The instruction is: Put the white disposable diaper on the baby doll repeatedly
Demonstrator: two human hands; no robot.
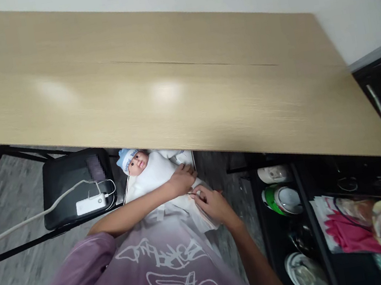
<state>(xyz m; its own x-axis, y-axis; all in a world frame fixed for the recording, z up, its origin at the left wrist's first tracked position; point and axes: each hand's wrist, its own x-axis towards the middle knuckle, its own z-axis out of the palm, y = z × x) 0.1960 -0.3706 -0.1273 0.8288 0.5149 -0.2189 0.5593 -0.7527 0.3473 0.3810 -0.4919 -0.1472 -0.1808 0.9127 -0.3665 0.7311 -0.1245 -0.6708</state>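
A baby doll (138, 162) with a blue and white cap lies on its back below the table's front edge, dressed in white cloth (159, 171). My left hand (182, 178) rests on the doll's body, fingers curled onto the cloth. My right hand (211, 202) lies just beside it, lower on the doll, its fingers pinched on the white cloth. The doll's lower half is hidden under both hands and my purple shirt.
A wide wooden table (166, 79) fills the upper view. A black chair seat (70, 185) at the left holds a white power bank (91, 204) with a cable. A black rack (294, 203) at the right holds cups, bowls and bags.
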